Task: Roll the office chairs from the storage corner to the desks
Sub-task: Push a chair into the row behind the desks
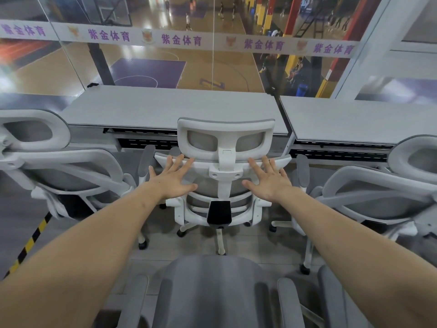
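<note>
A white-framed office chair with grey mesh (224,138) stands with its back to me, tucked against the grey desk (170,107). My left hand (171,179) is spread flat, fingertips at the top rail of the chair's backrest, left of the headrest post. To the right of that post my right hand (268,179) is spread the same way. Neither hand grips anything; whether the palms touch the mesh I cannot tell. Another grey chair seat (208,292) sits right below me, between my forearms.
A matching chair (59,166) stands at the left and another (387,185) at the right, by a second desk (359,119). Glass wall behind the desks overlooks a basketball court. Yellow-black floor tape (30,242) runs at lower left.
</note>
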### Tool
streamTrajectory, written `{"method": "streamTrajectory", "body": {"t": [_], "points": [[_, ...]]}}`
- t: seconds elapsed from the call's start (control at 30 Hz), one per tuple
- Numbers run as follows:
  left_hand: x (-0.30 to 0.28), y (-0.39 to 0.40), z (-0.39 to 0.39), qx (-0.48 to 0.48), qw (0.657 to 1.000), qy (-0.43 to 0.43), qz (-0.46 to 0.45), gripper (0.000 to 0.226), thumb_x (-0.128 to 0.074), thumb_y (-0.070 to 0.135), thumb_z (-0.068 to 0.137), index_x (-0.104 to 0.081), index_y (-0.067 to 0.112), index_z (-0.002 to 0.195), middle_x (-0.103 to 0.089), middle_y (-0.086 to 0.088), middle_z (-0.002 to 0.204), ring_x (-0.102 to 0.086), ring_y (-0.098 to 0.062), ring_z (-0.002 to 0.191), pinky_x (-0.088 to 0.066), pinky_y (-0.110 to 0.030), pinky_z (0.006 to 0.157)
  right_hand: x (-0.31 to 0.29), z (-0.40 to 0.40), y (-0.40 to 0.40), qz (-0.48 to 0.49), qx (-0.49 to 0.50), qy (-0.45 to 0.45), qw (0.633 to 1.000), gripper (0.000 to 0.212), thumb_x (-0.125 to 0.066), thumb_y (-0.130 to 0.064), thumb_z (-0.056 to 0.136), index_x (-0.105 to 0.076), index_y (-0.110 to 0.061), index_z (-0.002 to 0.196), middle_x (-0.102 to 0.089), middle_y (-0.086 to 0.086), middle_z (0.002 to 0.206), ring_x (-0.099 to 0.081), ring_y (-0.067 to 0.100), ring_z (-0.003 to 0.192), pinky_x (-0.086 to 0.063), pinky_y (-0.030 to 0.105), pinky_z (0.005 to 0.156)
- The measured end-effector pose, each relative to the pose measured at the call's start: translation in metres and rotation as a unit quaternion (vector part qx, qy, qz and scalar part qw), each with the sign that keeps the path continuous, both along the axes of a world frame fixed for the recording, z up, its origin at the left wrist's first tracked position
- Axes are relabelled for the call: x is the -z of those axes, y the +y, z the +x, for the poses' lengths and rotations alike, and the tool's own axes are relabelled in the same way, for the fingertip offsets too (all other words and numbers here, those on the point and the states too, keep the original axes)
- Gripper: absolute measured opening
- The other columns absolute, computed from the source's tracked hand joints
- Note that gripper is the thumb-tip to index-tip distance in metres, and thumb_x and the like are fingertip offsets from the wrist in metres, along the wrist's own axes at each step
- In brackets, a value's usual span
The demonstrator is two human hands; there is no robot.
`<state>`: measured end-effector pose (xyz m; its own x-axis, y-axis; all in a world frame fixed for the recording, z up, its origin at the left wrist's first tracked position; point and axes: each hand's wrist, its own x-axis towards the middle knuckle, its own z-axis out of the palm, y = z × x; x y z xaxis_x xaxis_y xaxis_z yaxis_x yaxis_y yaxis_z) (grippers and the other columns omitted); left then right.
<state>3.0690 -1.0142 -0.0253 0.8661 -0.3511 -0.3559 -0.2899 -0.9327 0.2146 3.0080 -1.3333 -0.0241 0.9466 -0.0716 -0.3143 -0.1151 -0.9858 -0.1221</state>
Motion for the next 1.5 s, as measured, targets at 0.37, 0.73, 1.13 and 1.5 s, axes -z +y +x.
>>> {"method": "streamTrajectory", "body": {"t": [0.37,0.73,1.13,1.5], "points": [[0.002,0.01,0.008,0.009,1.0,-0.003,0.001,0.087,-0.045,0.071,0.098,0.017,0.055,0.158,0.029,0.015,0.168,0.028,-0.02,0.155,0.009,-0.074,0.118,0.005,-0.003,0.011,0.007,0.012,-0.016,1.0,0.082,-0.031,-0.073,0.1,0.015,-0.046,0.162,0.024,0.006,0.171,0.022,0.028,0.158,0.005,0.054,0.128],[-0.012,-0.008,-0.017,0.01,0.997,-0.015,0.077,0.088,-0.042,0.063,0.101,0.012,0.035,0.165,0.021,0.0,0.172,0.012,-0.028,0.16,-0.003,-0.076,0.119,-0.013,-0.012,0.019,0.018,0.015,-0.005,1.0,0.087,-0.044,-0.062,0.101,0.009,-0.037,0.165,0.017,0.006,0.173,0.007,0.029,0.161,-0.009,0.058,0.127],[-0.107,0.001,-0.216,-0.042,0.992,-0.116,-0.006,0.058,-0.041,0.041,0.107,-0.025,0.034,0.162,-0.049,-0.004,0.15,-0.052,-0.029,0.132,-0.049,-0.047,0.095,-0.111,-0.162,0.046,0.043,-0.038,-0.1,0.993,0.046,-0.049,-0.047,0.101,-0.059,-0.023,0.139,-0.058,0.009,0.139,-0.056,0.033,0.125,-0.052,0.049,0.095],[-0.161,0.072,-0.416,0.017,0.989,-0.144,-0.034,0.05,-0.038,0.045,0.108,-0.04,0.031,0.156,-0.047,0.002,0.154,-0.054,-0.026,0.131,-0.046,-0.041,0.086,-0.168,-0.411,0.115,0.068,-0.006,-0.196,0.978,0.041,-0.052,-0.043,0.103,-0.062,-0.025,0.138,-0.061,-0.001,0.141,-0.058,0.025,0.127,-0.053,0.045,0.095]]}}
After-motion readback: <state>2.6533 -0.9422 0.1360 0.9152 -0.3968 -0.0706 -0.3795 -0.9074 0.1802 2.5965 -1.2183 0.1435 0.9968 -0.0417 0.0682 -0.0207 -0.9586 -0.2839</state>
